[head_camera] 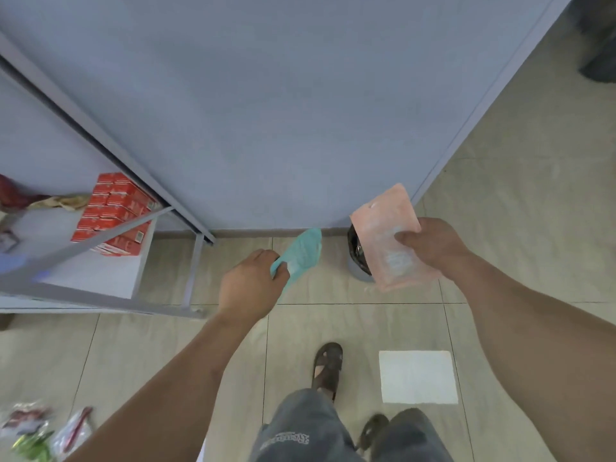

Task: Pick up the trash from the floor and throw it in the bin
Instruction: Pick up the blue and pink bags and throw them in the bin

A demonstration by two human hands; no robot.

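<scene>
Nearest, floor litter: white sheet (418, 376) by the feet and a heap of wrappers (43, 435) at lower left, both unpicked.
Left hand (248, 285): fingers closed around a teal wrapper (301, 253).
Right hand (430, 245): pinching a pink pouch (388, 238), held over the bin.
Bin (358, 258): black-lined, against the wall, partly hidden.
Progress: two pieces collected, neither dropped; more remains, apparently.

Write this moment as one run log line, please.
left hand: holds teal wrapper | right hand: holds pink pouch | bin: ahead
</scene>
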